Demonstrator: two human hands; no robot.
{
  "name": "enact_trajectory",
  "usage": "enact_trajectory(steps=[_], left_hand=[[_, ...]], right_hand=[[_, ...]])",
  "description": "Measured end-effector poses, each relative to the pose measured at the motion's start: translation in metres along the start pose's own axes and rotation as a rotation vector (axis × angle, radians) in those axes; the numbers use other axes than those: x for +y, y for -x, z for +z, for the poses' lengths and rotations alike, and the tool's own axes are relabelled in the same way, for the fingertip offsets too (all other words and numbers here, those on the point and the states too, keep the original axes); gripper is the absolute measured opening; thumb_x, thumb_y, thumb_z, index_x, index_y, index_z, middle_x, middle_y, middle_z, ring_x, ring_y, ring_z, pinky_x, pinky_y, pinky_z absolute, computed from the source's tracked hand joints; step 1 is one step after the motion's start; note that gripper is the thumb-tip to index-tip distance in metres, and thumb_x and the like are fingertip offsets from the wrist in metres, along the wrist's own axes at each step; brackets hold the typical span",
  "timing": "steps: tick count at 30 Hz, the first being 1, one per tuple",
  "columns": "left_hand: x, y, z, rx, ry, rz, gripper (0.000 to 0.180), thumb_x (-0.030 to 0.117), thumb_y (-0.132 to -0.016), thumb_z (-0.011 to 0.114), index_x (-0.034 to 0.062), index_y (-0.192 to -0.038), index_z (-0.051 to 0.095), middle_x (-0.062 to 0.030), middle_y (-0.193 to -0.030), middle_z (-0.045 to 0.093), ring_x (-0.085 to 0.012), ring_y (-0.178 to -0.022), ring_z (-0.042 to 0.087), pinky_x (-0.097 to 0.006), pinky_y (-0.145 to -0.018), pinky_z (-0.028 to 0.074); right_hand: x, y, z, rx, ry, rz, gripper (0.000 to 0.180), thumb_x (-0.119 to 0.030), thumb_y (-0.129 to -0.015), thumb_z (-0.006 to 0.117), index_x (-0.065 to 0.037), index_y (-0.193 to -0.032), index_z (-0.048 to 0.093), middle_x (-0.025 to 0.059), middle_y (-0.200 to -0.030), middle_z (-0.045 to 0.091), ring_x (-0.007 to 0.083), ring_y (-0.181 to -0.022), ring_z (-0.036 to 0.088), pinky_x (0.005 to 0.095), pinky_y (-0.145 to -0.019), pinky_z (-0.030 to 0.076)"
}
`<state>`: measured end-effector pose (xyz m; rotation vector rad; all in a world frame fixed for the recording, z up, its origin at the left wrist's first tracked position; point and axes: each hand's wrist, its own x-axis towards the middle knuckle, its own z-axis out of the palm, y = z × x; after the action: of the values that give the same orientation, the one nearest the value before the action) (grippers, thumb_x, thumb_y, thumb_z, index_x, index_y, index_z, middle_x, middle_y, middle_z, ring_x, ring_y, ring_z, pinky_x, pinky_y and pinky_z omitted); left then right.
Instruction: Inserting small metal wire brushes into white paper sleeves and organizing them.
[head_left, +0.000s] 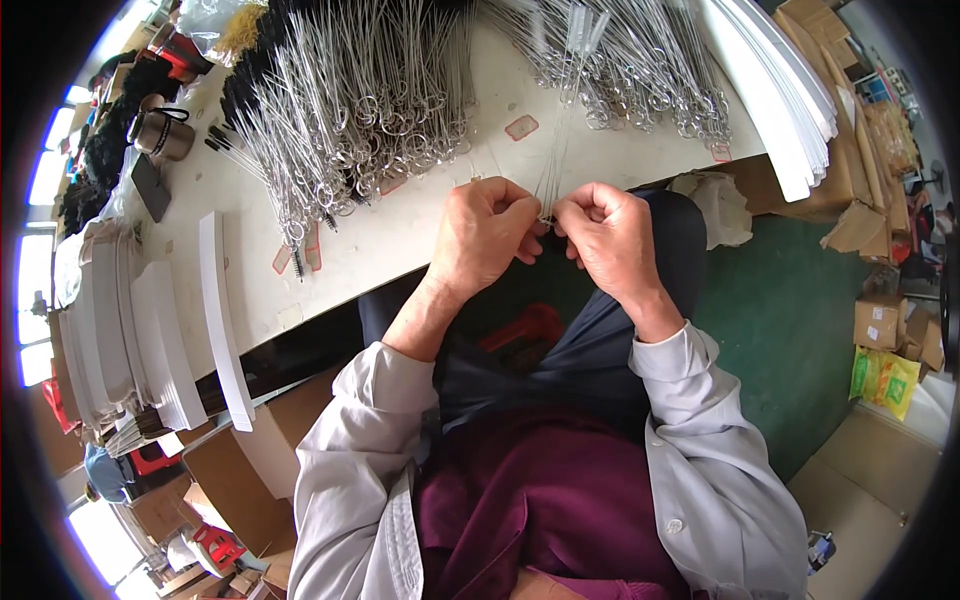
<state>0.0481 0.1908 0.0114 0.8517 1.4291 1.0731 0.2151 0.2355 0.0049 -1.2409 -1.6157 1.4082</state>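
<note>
The left hand (485,235) and the right hand (610,240) are nearly together just off the front edge of the table (370,245), above the lap. Thumb and fingers of each are pinched around the near ends of a few slender wire-handled brushes (556,165). The stems run up and away from the fingertips, with pale, clear-looking bristle heads at the far end, over the right-hand heap. How many are held, and exactly how the fingers meet at the ends, is too fine to tell.

As far as the work goes, this small set appears to be mid-handling: it is gripped, not laid down. Much looks left loose. A large left-hand heap of looped wire brushes (350,115), with dark bristles toward the back, spreads over the table, and a smaller right-hand heap of looped wire brushes (640,75) lies behind the right hand. Whether either heap is finished or waiting cannot be told.

Long white card strips (222,320) at the left and a stack of white card (770,90) at the right are untouched by the hands.
</note>
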Motion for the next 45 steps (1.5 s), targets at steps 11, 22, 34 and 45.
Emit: enact_trajectory(steps=[11,22,34,45], left_hand=[[-0.013,0.002,0.005,-0.018,0.176,0.010,0.017,0.006,-0.094,0.064,-0.0081,-0.103,0.061,-0.0160,-0.087,0.071,-0.0192,-0.069,0.071,-0.030,-0.062,0.062],[-0.011,0.008,0.004,-0.083,0.385,-0.089,0.019,-0.002,-0.089,0.067,-0.0106,-0.105,0.061,-0.0168,-0.090,0.071,-0.0192,-0.073,0.071,-0.031,-0.066,0.063],[-0.008,0.027,0.020,-0.045,0.111,0.098,0.032,-0.007,-0.092,0.058,-0.0068,-0.123,0.064,-0.0099,-0.093,0.071,-0.0117,-0.070,0.067,-0.026,-0.062,0.058],[-0.023,0.049,0.010,0.006,0.251,0.016,0.017,0.001,-0.097,0.061,-0.0075,-0.111,0.066,-0.0127,-0.089,0.070,-0.0150,-0.067,0.066,-0.029,-0.062,0.058]], right_hand=[[0.006,-0.007,-0.002,-0.027,-0.277,0.120,0.010,-0.002,-0.088,0.064,0.005,-0.093,0.067,0.0048,-0.075,0.069,0.0071,-0.059,0.063,0.0218,-0.047,0.048],[0.009,-0.014,-0.009,-0.117,-0.380,0.124,0.009,-0.008,-0.093,0.066,0.000,-0.096,0.065,0.0044,-0.076,0.066,0.0097,-0.063,0.062,0.0226,-0.052,0.049],[-0.001,-0.017,-0.007,-0.104,-0.314,0.012,0.031,-0.030,-0.104,0.060,0.000,-0.102,0.069,0.0074,-0.091,0.073,0.0093,-0.072,0.065,0.0239,-0.065,0.052],[-0.003,-0.002,0.017,-0.077,-0.695,0.006,0.038,-0.030,-0.110,0.050,0.002,-0.125,0.063,0.0056,-0.090,0.065,0.0185,-0.085,0.068,0.0329,-0.081,0.056]])
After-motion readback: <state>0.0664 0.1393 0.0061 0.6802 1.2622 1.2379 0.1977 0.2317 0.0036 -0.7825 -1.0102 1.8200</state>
